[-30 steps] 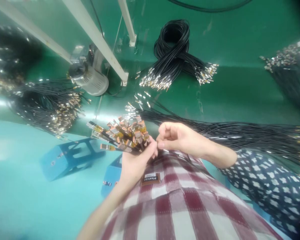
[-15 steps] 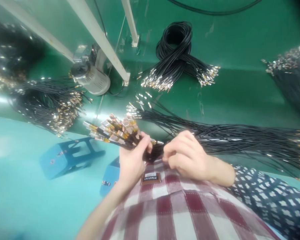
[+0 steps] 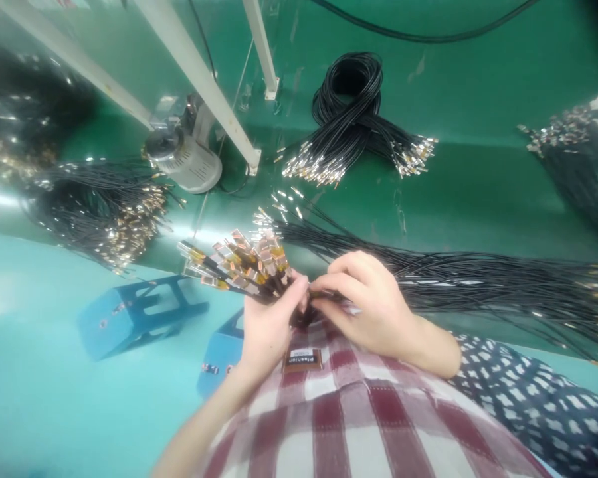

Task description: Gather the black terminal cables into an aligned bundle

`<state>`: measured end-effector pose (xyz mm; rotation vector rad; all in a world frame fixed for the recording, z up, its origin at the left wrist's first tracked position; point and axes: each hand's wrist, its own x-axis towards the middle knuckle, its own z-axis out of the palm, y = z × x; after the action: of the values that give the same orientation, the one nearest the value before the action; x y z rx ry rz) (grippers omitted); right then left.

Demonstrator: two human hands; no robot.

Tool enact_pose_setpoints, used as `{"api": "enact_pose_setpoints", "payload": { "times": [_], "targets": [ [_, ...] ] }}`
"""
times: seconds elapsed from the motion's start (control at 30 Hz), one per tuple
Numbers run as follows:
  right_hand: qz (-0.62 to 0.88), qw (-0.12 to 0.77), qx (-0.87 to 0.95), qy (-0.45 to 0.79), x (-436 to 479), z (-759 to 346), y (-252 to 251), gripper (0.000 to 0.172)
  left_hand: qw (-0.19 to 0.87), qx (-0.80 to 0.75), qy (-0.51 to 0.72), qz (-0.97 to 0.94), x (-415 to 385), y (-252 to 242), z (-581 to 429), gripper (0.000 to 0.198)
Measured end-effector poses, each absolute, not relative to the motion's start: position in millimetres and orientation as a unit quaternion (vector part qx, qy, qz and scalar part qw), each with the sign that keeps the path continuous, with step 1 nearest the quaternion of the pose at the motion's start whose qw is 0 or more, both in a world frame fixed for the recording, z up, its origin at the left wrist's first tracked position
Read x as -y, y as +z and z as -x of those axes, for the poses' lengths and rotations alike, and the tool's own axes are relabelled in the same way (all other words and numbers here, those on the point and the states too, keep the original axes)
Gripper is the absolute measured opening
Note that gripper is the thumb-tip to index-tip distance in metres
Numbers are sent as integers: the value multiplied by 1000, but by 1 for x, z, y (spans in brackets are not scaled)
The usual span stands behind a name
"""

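Observation:
My left hand (image 3: 274, 325) is wrapped round a bundle of black cables (image 3: 269, 291), close to my apron. Their metal connector ends (image 3: 249, 259), with yellow bands, fan out up and to the left. Beside it, my right hand (image 3: 369, 299) is closed in a pinch, with thumb and fingertips on a dark cable that runs toward the bundle. The fingertips of both hands almost meet. My palm and fingers hide most of what the right hand grips. Behind my hands, a long spread of black cables (image 3: 478, 279) lies along the green bench edge.
On the green bench (image 3: 468, 86) lies a coiled cable bundle (image 3: 349, 113). More cable heaps (image 3: 129, 226) are at left, and another bundle (image 3: 568, 159) at right. A grey machine (image 3: 192, 162) stands by white posts (image 3: 194, 73). Blue stools (image 3: 129, 315) stand below.
My right hand has moved left toward the bundle, and its fingers have gone from curled to a stretched pinch on the cable. My left hand has shifted slightly right with the bundle.

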<state>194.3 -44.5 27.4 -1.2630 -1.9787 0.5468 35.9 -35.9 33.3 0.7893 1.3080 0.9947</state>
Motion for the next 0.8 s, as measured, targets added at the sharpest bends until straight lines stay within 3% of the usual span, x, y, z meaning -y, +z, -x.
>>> {"api": "enact_pose_setpoints", "payload": {
  "times": [0.17,0.43,0.8],
  "targets": [
    [501,334,769,215,43,-188,32,12,606,-575,412,-364,39,33,-35,18],
    [517,296,646,477,42,-196,46,11,612,-570,407,-367,43,33,-35,12],
    [425,326,513,671,46,-206,37,19,611,-605,330,-388,45,48,-41,16]
  ]
}}
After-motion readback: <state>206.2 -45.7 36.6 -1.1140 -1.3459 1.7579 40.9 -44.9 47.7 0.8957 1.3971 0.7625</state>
